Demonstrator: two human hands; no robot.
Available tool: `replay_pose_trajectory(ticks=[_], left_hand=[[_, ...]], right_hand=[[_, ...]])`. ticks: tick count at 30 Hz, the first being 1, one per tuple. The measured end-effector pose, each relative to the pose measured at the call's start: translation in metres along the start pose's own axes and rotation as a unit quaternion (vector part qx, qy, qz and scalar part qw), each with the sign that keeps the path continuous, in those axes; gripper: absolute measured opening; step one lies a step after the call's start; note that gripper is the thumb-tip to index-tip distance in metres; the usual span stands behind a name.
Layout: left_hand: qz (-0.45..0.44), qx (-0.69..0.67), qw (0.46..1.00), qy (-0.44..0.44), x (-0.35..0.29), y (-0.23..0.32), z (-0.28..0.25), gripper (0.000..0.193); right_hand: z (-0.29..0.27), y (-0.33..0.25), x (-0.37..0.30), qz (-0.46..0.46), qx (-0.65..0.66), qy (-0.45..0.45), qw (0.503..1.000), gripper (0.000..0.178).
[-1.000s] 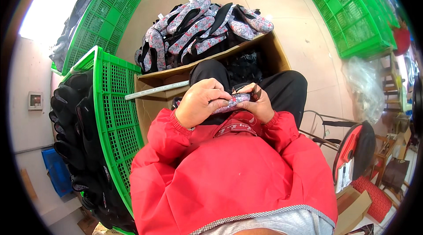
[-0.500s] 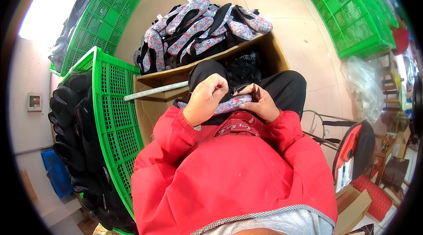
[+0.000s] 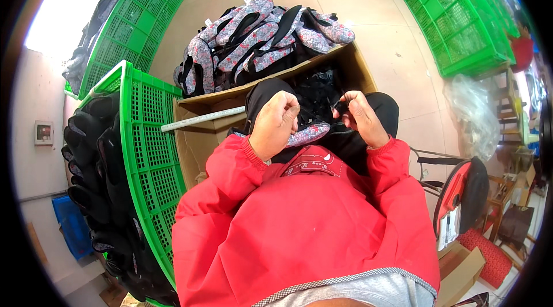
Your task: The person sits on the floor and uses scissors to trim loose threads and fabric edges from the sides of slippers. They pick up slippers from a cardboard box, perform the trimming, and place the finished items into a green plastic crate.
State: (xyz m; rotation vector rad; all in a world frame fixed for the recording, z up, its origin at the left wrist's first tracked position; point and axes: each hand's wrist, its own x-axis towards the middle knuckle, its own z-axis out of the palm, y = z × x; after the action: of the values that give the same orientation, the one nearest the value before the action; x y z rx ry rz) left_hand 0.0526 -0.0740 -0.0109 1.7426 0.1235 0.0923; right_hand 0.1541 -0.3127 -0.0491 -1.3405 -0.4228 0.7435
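Observation:
On my lap lies a padded floral piece [image 3: 309,134], grey with red and blue spots, shaped like a slipper. My left hand [image 3: 275,125] is closed in a pinch over its left end; what sits in the fingers is hidden. My right hand [image 3: 364,118] is raised to the right of the piece and apart from it. Its curled fingers close on a small dark thing [image 3: 336,110], too small to make out. Beyond my knees, a heap of similar floral slipper-like pieces [image 3: 253,48] with black openings rests at the far side of a cardboard box [image 3: 363,71].
Black material [image 3: 317,91] lies inside the box, and a pale strip [image 3: 204,118] crosses its left part. A green crate [image 3: 151,140] holding black slipper-like pieces [image 3: 95,160] stands at my left. More green crates [image 3: 446,16] stand far right, beside clear plastic film [image 3: 475,114].
My right hand has come off the floral piece and moved right and slightly up with the small dark thing. My left hand stays nearly in place, its fingers shifted slightly.

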Motion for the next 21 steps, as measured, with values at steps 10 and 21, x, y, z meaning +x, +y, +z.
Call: replay_pose_trajectory(ticks=[10, 21], left_hand=[[0.009, -0.023, 1.0, 0.014, 0.003, -0.004, 0.008, 0.008], [0.045, 0.006, 0.999, 0.006, 0.004, -0.009, 0.011, 0.005]], right_hand=[[0.026, -0.041, 0.001, -0.015, -0.347, -0.114, 0.931, 0.028], [0.033, -0.042, 0.012, -0.004, -0.425, -0.098, 0.9, 0.025]])
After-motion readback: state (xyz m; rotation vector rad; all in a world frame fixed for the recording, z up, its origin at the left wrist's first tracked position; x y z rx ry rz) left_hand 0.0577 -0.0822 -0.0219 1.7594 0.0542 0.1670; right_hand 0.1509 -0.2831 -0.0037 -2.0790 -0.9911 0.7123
